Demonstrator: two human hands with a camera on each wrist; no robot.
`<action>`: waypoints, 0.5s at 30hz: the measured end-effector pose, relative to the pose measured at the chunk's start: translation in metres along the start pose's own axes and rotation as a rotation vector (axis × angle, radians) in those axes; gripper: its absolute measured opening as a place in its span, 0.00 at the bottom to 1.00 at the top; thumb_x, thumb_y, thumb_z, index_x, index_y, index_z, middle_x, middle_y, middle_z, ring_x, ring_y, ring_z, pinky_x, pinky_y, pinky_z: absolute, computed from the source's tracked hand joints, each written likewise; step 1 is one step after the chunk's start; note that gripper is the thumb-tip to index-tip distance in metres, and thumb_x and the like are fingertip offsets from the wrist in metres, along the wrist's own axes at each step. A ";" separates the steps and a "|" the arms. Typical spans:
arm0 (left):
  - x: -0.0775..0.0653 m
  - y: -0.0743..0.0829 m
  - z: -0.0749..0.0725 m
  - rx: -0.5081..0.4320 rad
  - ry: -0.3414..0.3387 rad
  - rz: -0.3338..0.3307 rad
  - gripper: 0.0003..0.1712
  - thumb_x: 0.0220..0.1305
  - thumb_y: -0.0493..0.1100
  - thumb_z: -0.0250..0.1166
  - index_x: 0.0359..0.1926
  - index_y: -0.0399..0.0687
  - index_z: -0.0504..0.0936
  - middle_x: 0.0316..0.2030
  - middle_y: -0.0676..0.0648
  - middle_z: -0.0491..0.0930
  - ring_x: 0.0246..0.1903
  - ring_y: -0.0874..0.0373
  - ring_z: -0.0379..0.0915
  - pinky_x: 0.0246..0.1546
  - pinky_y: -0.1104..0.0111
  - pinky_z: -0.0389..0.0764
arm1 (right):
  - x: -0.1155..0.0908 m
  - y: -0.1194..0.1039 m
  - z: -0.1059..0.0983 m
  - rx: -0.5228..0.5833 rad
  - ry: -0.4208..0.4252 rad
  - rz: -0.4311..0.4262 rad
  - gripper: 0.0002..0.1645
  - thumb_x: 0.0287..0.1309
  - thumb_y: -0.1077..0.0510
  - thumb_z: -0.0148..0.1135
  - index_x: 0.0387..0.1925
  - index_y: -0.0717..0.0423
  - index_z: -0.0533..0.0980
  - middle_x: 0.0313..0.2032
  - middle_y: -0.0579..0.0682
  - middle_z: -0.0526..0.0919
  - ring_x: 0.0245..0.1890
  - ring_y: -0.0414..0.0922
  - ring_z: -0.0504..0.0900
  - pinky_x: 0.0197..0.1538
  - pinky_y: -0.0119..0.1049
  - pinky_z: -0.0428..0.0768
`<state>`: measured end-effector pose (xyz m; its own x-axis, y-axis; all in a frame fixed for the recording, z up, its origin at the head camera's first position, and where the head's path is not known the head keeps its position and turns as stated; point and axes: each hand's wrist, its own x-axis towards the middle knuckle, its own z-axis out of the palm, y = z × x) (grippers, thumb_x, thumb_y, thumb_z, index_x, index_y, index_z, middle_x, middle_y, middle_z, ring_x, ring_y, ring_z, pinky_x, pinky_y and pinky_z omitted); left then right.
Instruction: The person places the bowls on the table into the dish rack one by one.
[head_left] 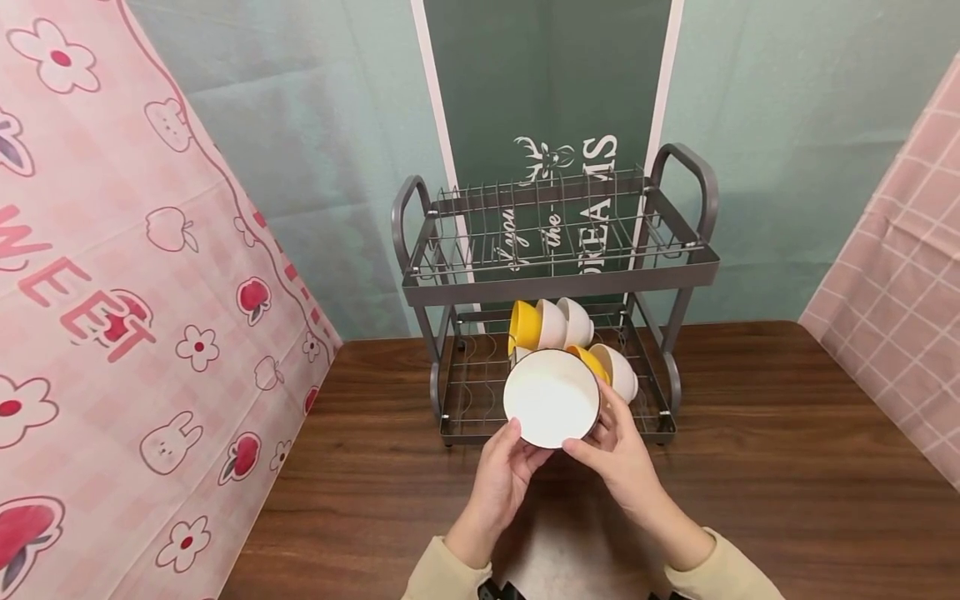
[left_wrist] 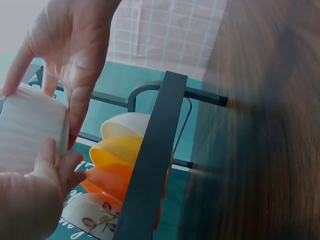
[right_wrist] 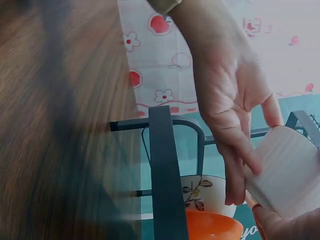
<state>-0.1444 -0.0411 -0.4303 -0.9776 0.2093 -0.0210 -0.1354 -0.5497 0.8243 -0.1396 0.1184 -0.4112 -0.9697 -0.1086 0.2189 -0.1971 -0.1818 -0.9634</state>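
Note:
Both hands hold a white bowl (head_left: 551, 398) with a thin dark rim, its white inside turned up toward the head camera. My left hand (head_left: 506, 471) grips it at the lower left, thumb at the rim and fingers beneath. On the lower right, my right hand (head_left: 622, 458) grips it the same way. Both wrist views show the bowl's pale outside between the hands. Close behind it, bowls stand tilted in the rack's lower tier: a white bowl (head_left: 618, 375), a yellow bowl (left_wrist: 117, 150), an orange bowl (right_wrist: 215, 226) and a white bowl with a leaf pattern (left_wrist: 92, 212).
A dark grey two-tier dish rack (head_left: 558, 287) stands on the brown wooden table (head_left: 360, 500). Farther back on its lower tier lean another yellow bowl (head_left: 524, 327) and two white bowls. Patterned pink cloth (head_left: 187, 292) hangs at the left, checked pink cloth (head_left: 907, 292) at the right.

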 end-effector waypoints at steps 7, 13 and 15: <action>0.002 0.003 0.002 0.169 0.037 0.037 0.29 0.69 0.49 0.50 0.55 0.24 0.68 0.39 0.51 0.81 0.41 0.66 0.78 0.45 0.71 0.79 | -0.002 -0.006 -0.001 0.002 0.105 -0.033 0.51 0.46 0.75 0.62 0.70 0.53 0.51 0.56 0.43 0.65 0.48 0.29 0.75 0.44 0.22 0.78; 0.006 0.010 -0.005 0.341 0.073 0.159 0.28 0.69 0.46 0.50 0.60 0.25 0.65 0.56 0.31 0.72 0.53 0.50 0.75 0.50 0.70 0.77 | 0.003 -0.013 -0.013 -0.037 0.214 -0.059 0.53 0.47 0.76 0.62 0.71 0.49 0.50 0.61 0.45 0.62 0.53 0.30 0.70 0.47 0.19 0.75; 0.009 0.011 -0.013 0.419 0.104 0.215 0.25 0.69 0.43 0.50 0.58 0.27 0.67 0.56 0.30 0.72 0.55 0.45 0.73 0.50 0.71 0.77 | 0.006 -0.016 -0.021 -0.071 0.253 -0.069 0.53 0.47 0.75 0.62 0.71 0.48 0.50 0.64 0.48 0.60 0.55 0.30 0.68 0.48 0.17 0.74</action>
<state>-0.1565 -0.0556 -0.4285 -0.9901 0.0324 0.1362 0.1275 -0.1940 0.9727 -0.1452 0.1411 -0.3979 -0.9570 0.1510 0.2477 -0.2653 -0.1101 -0.9579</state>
